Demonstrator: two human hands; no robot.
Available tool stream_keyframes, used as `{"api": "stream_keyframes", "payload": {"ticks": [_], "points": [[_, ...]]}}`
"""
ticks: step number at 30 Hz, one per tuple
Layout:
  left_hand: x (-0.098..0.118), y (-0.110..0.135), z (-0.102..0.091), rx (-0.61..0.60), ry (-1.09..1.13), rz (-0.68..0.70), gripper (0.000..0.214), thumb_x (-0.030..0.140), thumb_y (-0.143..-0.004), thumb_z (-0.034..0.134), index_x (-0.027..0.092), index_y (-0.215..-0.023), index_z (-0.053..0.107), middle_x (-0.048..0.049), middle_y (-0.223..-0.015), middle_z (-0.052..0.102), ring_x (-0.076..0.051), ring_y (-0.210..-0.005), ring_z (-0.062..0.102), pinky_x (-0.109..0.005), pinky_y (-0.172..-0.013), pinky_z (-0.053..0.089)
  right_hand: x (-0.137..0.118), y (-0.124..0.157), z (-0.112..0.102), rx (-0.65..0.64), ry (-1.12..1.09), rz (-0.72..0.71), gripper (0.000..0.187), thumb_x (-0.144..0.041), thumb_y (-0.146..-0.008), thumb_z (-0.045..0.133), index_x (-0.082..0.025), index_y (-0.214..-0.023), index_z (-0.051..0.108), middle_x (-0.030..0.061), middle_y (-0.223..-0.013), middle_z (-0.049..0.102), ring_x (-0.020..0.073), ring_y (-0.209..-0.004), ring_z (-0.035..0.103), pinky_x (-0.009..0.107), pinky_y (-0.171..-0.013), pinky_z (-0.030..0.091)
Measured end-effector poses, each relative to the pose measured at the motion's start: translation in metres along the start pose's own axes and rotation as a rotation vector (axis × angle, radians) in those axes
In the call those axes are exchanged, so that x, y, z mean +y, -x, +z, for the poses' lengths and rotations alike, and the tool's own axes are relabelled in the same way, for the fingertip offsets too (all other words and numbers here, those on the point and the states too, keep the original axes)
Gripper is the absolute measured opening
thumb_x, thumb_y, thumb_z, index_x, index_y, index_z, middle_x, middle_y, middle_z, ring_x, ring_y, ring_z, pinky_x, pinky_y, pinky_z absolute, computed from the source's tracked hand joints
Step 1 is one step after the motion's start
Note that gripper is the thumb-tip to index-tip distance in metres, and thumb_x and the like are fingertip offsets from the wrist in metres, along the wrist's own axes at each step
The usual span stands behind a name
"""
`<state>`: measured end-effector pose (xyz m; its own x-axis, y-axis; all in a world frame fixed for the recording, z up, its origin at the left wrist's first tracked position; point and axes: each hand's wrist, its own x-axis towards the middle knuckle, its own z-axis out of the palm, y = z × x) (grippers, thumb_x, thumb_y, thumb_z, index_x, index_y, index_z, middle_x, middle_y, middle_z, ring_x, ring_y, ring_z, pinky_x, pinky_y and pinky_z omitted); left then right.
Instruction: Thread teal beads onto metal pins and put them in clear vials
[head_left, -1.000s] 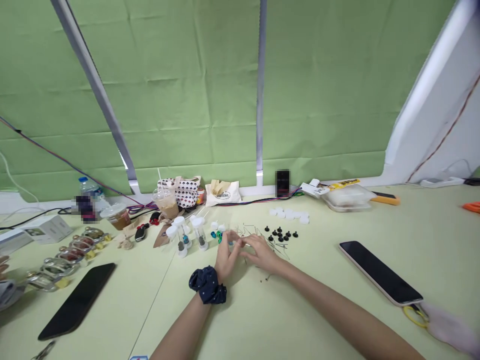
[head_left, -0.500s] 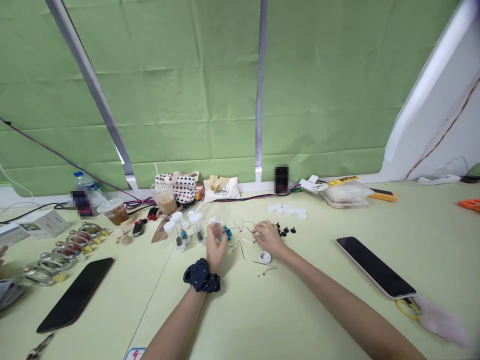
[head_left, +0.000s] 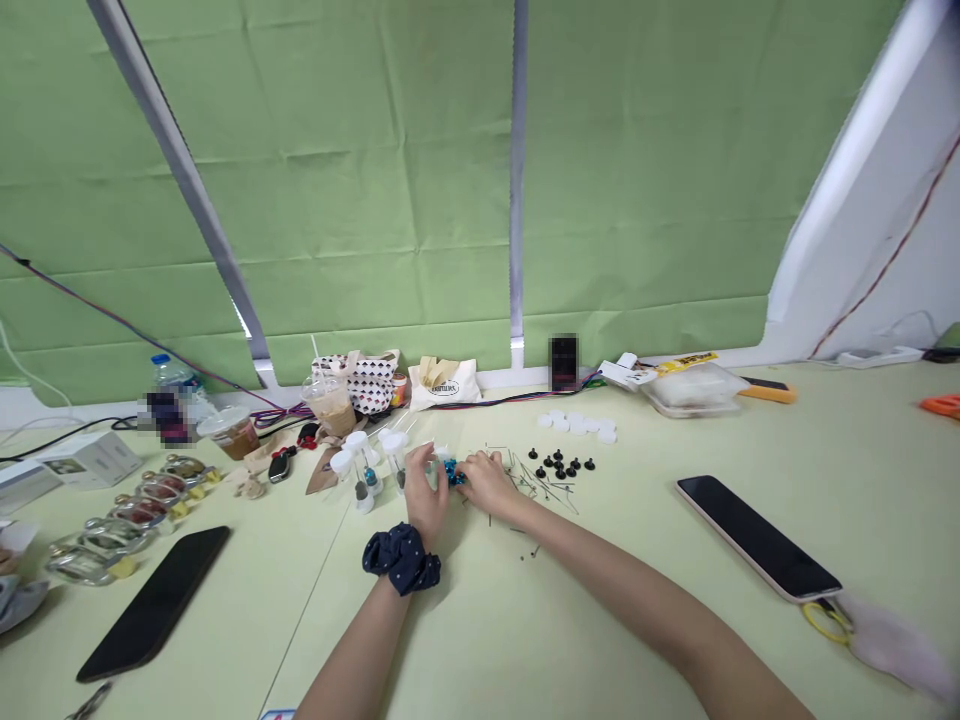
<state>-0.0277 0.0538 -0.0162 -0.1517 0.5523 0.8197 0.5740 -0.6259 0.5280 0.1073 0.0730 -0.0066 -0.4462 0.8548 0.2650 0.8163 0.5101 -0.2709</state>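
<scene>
My left hand (head_left: 424, 493), with a dark blue scrunchie (head_left: 401, 559) on the wrist, is curled round a small clear piece with a white cap, too small to name. My right hand (head_left: 487, 482) reaches in from the right, its fingers pinched at a cluster of blue beads (head_left: 451, 472) between the two hands. Thin metal pins (head_left: 536, 483) lie scattered just right of my right hand. Small clear vials with white caps (head_left: 362, 468) stand just left of my left hand.
Black knobs (head_left: 559, 465) and white caps (head_left: 577, 425) lie behind the pins. One phone (head_left: 757, 538) lies at the right, a black phone (head_left: 154, 600) at the left. Metal clasps (head_left: 124, 520), iced drinks (head_left: 330, 403), pouches and cables line the back-left edge.
My right hand has moved left from the pins to the blue beads, next to my left hand. The white cap that lay near my right wrist is no longer in sight.
</scene>
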Motion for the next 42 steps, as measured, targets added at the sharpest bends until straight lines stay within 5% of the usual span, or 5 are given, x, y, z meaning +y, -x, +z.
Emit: {"api": "stream_keyframes", "payload": {"ticks": [8,20,28,32,42], "points": [[0.007,-0.007,-0.007,0.047,-0.06,0.033,0.033,0.02,-0.082,0.054,0.019,-0.114,0.047,-0.0113,-0.109,0.049,-0.023,-0.104,0.051,-0.04,-0.086,0.045,0.006,0.01,0.001,0.007,-0.052,0.013,0.007,-0.013,-0.076,0.059,-0.018,-0.081,0.062,0.0052,-0.084,0.064,0.0206,-0.092,0.05,0.033,-0.078,0.025],[0.017,-0.008,-0.015,0.107,-0.201,0.18,0.029,0.023,-0.08,0.059,0.019,-0.108,0.052,-0.012,-0.112,0.053,-0.027,-0.117,0.045,-0.053,-0.101,0.028,0.039,0.029,-0.036,0.075,-0.687,-0.026,0.013,-0.016,-0.07,0.059,-0.017,-0.083,0.062,0.0028,-0.081,0.066,0.0133,-0.071,0.06,0.026,-0.068,0.046],[0.031,0.008,0.003,-0.509,0.007,0.191,0.038,0.023,-0.089,0.043,0.023,-0.127,0.043,-0.0118,-0.117,0.051,-0.021,-0.111,0.05,-0.038,-0.092,0.044,0.03,0.032,-0.05,0.038,-1.003,0.004,0.023,-0.022,-0.066,0.065,-0.015,-0.086,0.057,0.0019,-0.08,0.063,0.0106,-0.064,0.059,0.023,-0.059,0.046],[0.021,0.013,0.01,-0.622,0.077,0.148,0.042,0.021,-0.091,0.038,0.025,-0.133,0.038,-0.0106,-0.117,0.051,-0.02,-0.109,0.052,-0.037,-0.091,0.045,0.034,0.029,-0.036,0.034,-1.094,0.066,0.027,-0.03,-0.066,0.069,-0.015,-0.084,0.056,0.0022,-0.077,0.064,0.0129,-0.068,0.061,0.027,-0.066,0.049],[0.016,0.007,0.005,-0.336,0.062,-0.048,0.025,0.024,-0.088,0.043,0.02,-0.11,0.055,-0.0093,-0.1,0.058,-0.02,-0.092,0.057,-0.036,-0.08,0.048,0.022,0.034,-0.013,0.047,-0.383,0.025,0.007,-0.019,-0.08,0.058,-0.019,-0.085,0.063,0.004,-0.088,0.061,0.0168,-0.086,0.057,0.032,-0.078,0.039]]}}
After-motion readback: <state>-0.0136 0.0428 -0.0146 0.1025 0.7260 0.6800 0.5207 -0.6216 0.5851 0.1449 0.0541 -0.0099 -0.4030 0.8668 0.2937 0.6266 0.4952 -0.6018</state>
